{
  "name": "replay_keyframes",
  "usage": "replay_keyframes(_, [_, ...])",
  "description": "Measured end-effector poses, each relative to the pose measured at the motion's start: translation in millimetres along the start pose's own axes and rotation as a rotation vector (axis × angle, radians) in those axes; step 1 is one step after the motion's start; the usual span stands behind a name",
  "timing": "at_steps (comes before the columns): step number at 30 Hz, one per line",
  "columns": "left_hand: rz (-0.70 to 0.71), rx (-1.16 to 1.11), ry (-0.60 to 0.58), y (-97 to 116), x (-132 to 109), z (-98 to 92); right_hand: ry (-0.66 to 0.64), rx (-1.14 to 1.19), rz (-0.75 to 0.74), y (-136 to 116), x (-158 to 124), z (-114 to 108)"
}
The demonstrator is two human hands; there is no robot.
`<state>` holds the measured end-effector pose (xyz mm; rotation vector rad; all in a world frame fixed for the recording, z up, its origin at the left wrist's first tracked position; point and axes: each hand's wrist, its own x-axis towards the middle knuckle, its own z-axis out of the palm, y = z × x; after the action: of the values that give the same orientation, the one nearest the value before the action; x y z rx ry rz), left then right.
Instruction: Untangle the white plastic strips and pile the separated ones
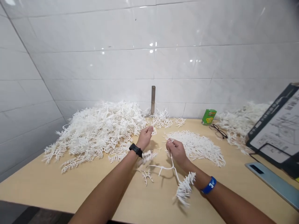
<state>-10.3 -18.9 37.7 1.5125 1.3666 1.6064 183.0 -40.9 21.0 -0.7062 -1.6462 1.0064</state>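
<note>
My left hand (pixel 144 138) is curled, its fingertips pinching a thin white plastic sprig (pixel 153 131) at the edge of a large heap of white branching plastic pieces (pixel 100 130). My right hand (pixel 177 152) pinches a white plastic strand (pixel 163 167), which hangs down to a bristly white branch (pixel 185 188) over the table. A small loose white piece (pixel 146 175) lies below my left wrist. A flatter patch of the same pieces (pixel 196 147) spreads just beyond my right hand. A black watch circles my left wrist, and a blue band circles my right.
A light wooden table (pixel 70 186) meets a white tiled wall (pixel 140 56). On it are a green box (pixel 209 117), glasses (pixel 218 131), another white heap (pixel 240 124), a printed sheet in a dark folder (pixel 275 124) and a phone (pixel 273 183). A metal bracket (pixel 153 100) stands against the wall.
</note>
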Motion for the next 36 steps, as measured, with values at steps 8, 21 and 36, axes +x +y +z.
replay_keyframes(8, [-0.040, -0.056, -0.098, -8.2, -21.7, 23.4, -0.197, 0.072, 0.176, 21.9, -3.6, 2.6])
replay_keyframes(21, [-0.095, -0.067, -0.443, -6.1, -32.0, 28.5, -0.268, 0.239, 0.351, 23.3, 4.7, -0.1])
replay_keyframes(36, [-0.588, -0.887, -0.349, 23.6, -56.9, 53.9, -0.389, 0.476, 0.243, -11.6, 4.8, -8.5])
